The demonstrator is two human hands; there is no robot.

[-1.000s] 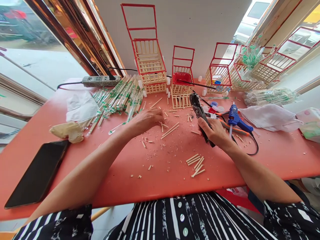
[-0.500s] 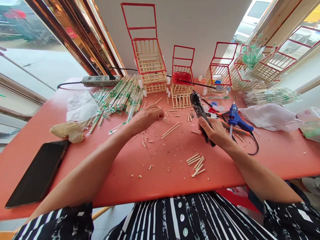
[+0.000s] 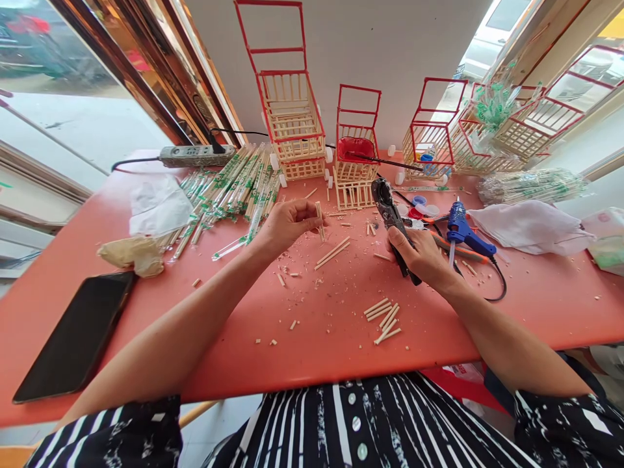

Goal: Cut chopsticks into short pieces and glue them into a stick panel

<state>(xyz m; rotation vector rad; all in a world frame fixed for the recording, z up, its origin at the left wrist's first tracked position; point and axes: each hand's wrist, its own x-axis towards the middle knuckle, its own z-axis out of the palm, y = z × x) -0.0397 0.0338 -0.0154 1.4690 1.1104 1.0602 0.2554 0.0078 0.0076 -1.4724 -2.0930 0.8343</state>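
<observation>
Between the thumb and fingers of my left hand [image 3: 294,224] is a short piece of wooden stick [image 3: 320,221], held nearly upright above the table. My right hand [image 3: 420,255] is wrapped round a black hand cutter [image 3: 394,224] whose head points up and away from me. Two longer cut sticks [image 3: 332,253] lie between my hands. Closer to me is a small group of short cut sticks [image 3: 383,320]. Crumbs and offcuts [image 3: 292,275] are scattered over the red table [image 3: 302,351].
Wrapped chopsticks [image 3: 238,185] lie at the left, near a power strip [image 3: 195,155] and a phone [image 3: 73,335]. Small stick-built carts [image 3: 292,123] with red handles stand at the back. A blue glue gun [image 3: 461,231] with its cord lies right of my right hand.
My left hand has lifted slightly from the tabletop and turned, and a short stick piece now shows upright in its fingers. My right hand and the cutter have hardly moved.
</observation>
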